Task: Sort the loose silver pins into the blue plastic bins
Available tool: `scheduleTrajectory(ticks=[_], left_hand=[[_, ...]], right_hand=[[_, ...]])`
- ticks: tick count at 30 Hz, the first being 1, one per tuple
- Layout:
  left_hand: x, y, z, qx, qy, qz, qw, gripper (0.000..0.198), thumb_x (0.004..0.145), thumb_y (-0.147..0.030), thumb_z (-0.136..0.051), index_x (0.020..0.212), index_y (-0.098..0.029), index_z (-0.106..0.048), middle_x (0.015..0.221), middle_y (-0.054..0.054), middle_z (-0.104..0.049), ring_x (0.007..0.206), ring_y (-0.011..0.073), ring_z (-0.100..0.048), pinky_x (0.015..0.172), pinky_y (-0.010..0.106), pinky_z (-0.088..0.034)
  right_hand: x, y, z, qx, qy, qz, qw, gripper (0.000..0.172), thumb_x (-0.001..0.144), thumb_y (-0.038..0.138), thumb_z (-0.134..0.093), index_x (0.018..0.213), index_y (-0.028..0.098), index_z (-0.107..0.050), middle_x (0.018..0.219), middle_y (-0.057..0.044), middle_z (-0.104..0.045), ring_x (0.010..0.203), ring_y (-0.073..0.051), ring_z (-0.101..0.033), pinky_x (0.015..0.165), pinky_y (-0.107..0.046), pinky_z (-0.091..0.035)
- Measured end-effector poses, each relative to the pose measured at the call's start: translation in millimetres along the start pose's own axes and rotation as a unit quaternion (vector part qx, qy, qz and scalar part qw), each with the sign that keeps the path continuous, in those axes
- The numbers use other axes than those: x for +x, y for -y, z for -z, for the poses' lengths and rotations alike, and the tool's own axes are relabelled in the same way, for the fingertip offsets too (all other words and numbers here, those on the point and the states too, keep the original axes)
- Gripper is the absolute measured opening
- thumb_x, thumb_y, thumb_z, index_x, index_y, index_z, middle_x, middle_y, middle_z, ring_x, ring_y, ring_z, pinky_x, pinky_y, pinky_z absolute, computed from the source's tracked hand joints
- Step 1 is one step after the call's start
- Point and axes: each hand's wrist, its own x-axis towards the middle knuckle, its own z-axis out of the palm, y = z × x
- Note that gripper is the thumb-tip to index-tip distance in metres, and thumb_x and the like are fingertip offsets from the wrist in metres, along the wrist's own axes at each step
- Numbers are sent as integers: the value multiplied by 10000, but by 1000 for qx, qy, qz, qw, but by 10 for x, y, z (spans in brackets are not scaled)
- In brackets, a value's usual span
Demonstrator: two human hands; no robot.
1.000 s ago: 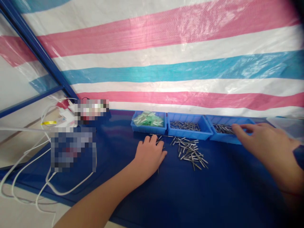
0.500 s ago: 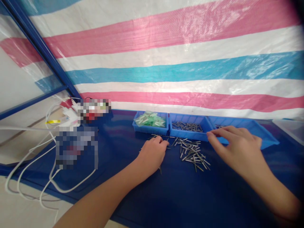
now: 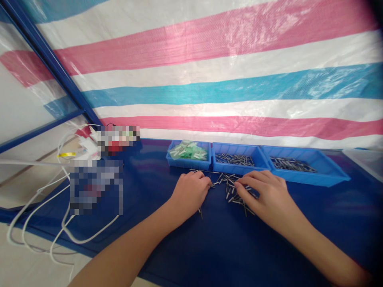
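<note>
Thin metal blind rivets lie in a loose pile (image 3: 229, 187) on the blue table. My right hand (image 3: 266, 191) is over the right part of this pile, thumb and index tips close together among the rivets. Whatever sits between those tips is too small to make out. To the left, my left hand (image 3: 191, 189) rests on the table with its fingers curled in. A few rivets stick out around it, and its palm side is hidden. Behind the pile, a blue bin (image 3: 239, 166) holds more rivets, and so does the longer blue bin (image 3: 311, 178) to its right.
A third blue bin (image 3: 190, 164) on the left holds green-and-white packets (image 3: 188, 150). White cables (image 3: 80, 240) loop over the table's left side near blurred items. A striped plastic sheet (image 3: 209, 93) hangs behind. A translucent container (image 3: 366, 163) stands far right.
My right hand has moved left and down from the right-hand bin to the rivet pile, uncovering the rivets in that bin. My left hand has stayed nearly in place.
</note>
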Motion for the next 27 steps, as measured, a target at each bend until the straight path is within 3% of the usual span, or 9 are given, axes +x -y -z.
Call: scheduleTrajectory(ticks=[6,11,15,20,27], left_hand=[[-16,-90,29,-111,-82,-11,990,203,942,-269,-451,943,-205,-643,962,26,-675,903,185,-599,829,322,-429],[-36,-200,14,-280,-125,-13,952,144,909,-236,-507,930,-196,-644,1019,36,-646,974,164,-591,881,271,-443],[-38,-237,2,-356,-143,7,924,132,890,-249,-545,914,-188,-659,914,22,-652,861,137,-603,808,239,-465],[-37,-256,-8,-402,-121,42,907,176,851,-301,-599,966,-181,-660,907,17,-681,800,135,-610,753,238,-481],[-26,-271,7,-405,-79,18,911,215,889,-283,-531,1000,-176,-681,971,46,-694,866,154,-627,791,248,-477]], right_hand=[[6,54,-36,98,3,-3,995,225,853,382,-558,945,224,-688,881,-57,-690,846,-228,-606,791,-392,-446],[-26,154,-60,212,6,-38,977,222,869,392,-539,920,234,-687,923,-53,-700,851,-209,-637,764,-351,-502],[-45,201,-63,290,-4,-97,952,223,849,405,-569,915,222,-680,934,-53,-703,853,-204,-643,763,-335,-515],[-55,191,-71,356,-16,-118,927,200,843,391,-586,897,219,-672,931,-58,-699,882,-215,-641,771,-338,-521],[-47,180,-49,364,-31,-136,921,201,825,392,-603,882,215,-680,909,-49,-694,841,-204,-646,750,-322,-527]])
